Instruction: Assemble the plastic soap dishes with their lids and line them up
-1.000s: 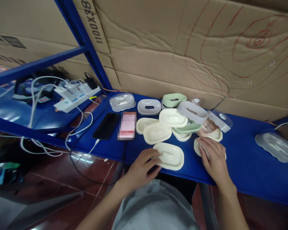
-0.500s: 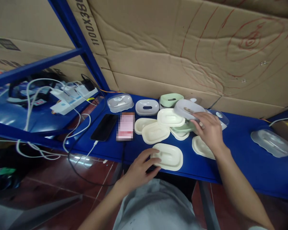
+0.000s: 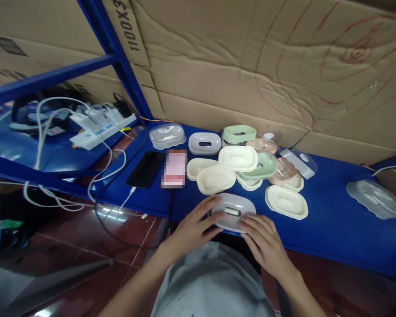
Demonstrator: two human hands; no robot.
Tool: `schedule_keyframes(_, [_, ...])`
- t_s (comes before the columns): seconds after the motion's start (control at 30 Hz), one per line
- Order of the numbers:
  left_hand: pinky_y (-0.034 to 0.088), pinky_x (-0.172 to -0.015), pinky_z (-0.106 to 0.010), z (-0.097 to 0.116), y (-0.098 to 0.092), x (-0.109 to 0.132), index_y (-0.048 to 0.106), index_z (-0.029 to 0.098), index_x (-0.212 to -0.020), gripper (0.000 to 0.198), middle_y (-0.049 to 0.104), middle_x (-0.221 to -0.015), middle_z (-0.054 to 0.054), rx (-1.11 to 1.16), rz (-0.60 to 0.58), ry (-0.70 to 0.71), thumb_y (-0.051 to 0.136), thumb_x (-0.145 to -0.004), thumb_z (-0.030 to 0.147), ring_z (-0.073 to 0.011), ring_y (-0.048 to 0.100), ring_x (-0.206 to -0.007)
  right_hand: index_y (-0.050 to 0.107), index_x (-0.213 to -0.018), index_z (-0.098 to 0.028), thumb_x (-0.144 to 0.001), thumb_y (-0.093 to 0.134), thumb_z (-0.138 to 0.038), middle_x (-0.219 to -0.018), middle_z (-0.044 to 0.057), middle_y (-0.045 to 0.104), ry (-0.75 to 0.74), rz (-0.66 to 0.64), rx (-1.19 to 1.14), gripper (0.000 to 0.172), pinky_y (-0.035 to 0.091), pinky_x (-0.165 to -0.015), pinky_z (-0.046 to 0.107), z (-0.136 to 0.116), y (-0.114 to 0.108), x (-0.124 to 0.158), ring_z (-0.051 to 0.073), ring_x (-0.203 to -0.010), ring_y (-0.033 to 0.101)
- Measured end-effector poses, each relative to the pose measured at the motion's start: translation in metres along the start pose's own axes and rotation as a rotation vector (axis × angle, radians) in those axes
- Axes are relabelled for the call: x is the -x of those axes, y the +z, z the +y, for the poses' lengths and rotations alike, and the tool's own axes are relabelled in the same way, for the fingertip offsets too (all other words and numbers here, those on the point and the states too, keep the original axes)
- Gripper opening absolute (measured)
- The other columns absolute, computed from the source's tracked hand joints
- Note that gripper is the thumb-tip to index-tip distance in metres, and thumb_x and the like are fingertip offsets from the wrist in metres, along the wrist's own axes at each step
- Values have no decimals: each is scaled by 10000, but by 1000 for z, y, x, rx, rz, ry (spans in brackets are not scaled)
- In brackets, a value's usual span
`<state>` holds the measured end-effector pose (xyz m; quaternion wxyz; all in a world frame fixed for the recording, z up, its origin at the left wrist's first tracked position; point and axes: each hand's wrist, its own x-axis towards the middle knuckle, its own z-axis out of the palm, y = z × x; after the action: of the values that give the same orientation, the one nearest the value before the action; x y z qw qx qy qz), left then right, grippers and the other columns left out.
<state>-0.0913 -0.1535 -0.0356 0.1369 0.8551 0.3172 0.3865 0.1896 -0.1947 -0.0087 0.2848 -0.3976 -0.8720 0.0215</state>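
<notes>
Slotted white lid (image 3: 232,210), near rim hidden by fingers, is held by left hand (image 3: 192,228) and right hand (image 3: 266,243).

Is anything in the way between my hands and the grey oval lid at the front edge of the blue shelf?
Nothing visible. The left hand and right hand both touch the grey oval lid, one at each end. The cream trays lie behind it, beyond the fingertips.
</notes>
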Motion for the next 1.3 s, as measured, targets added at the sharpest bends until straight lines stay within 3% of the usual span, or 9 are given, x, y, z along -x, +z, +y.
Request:
schedule_keyframes(0.27, [496,-1233,-542,1,-1,-1,619,220,-1388,418,519,-1607,-160,49,10,-89,748,-995,276,-319,478,-1539,656,-1347,-222,-1046,617,-176,-1266,77,751,19,24,-3,307,488,-1109,461,5,7,-5,241,-1235,671])
schedule_keyframes(0.57, [527,-1207,-551,-2,-2,-2,603,221,-1430,434,564,-1579,-148,39,-36,-33,721,-1012,235,-315,428,-1574,652,-1394,-236,-1033,649,-191,-1375,77,730,-6,-27,29,364,470,-1150,469,4,11,-4,242,-1362,634])
schedule_keyframes(0.7, [524,-1207,-567,2,-4,-5,612,241,-1432,436,576,-1571,-130,75,-35,-57,712,-1008,218,-315,433,-1573,627,-1458,-286,-1034,646,-260,-1434,91,703,11,77,95,425,481,-1142,505,37,-15,-19,279,-1362,642])
schedule_keyframes(0.83, [519,-1208,-576,5,-7,-7,619,272,-1443,451,589,-1562,-116,117,-29,-87,709,-1005,213,-313,451,-1563,547,-1561,-217,-1030,641,-468,-1530,176,619,334,322,292,596,481,-1142,573,94,-51,-52,384,-1416,587])
schedule_keyframes(0.93, [516,-1212,-569,5,-8,-7,630,267,-1428,436,595,-1558,-116,126,-28,-92,711,-1003,215,-309,457,-1560,645,-1472,-205,-993,619,-644,-1441,173,689,487,233,322,650,551,-1053,563,129,-64,-72,410,-1290,675])
schedule_keyframes(1.03, [517,-1213,-558,5,-7,-6,636,263,-1418,427,598,-1556,-115,121,-20,-94,713,-1000,218,-306,454,-1561,740,-1326,-266,-1012,579,-648,-1307,101,771,543,149,187,520,614,-954,479,147,-62,-78,328,-1106,765])
schedule_keyframes(1.2, [516,-1215,-550,5,-5,-6,639,250,-1405,410,599,-1555,-113,106,-18,-93,709,-1001,226,-304,453,-1560,633,-1479,-222,-970,646,-661,-1486,146,662,461,224,61,673,491,-1190,553,159,-38,-77,337,-1398,615])
schedule_keyframes(1.3, [518,-1212,-559,6,-5,-6,640,251,-1400,398,604,-1547,-113,107,-11,-95,701,-1008,220,-308,456,-1557,658,-1462,-224,-986,654,-614,-1485,133,667,460,248,-42,616,494,-1200,533,161,-31,-78,319,-1385,634])
